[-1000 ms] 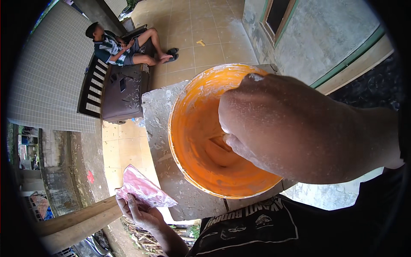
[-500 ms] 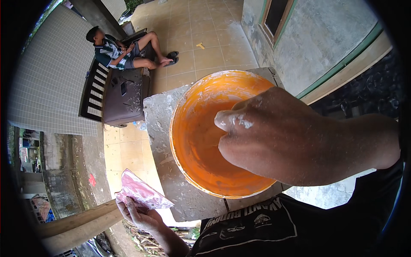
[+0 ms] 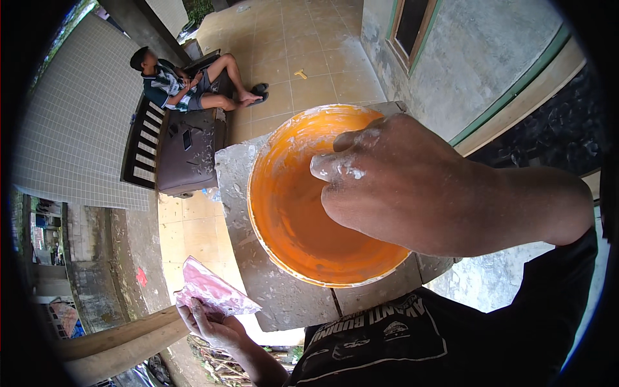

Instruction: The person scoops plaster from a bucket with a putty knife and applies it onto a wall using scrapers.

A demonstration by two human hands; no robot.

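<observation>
An orange bucket (image 3: 284,258) with white smears round its inner wall stands on a worn grey board or tabletop (image 3: 242,184) in front of me. Over its mouth is my right hand (image 3: 387,184), its fingers curled down into a fist. White paste marks the knuckles, and whatever the fingers may grip is hidden beneath the hand. At lower left, beside the board's near corner, my left hand (image 3: 216,326) pinches the edge of a flat pink sheet (image 3: 209,287) streaked with white. The sheet is held clear of the bucket.
A person (image 3: 167,80) sits on a dark brown sofa (image 3: 187,151) at upper left. A small yellow object (image 3: 300,74) lies on the tiled floor (image 3: 274,51). At right rises a grey wall (image 3: 483,58); a wooden rail (image 3: 129,335) runs at lower left.
My right hand has moved a little left and away from me, and the bucket has shifted slightly the same way. My left hand and the pink sheet are almost still.
</observation>
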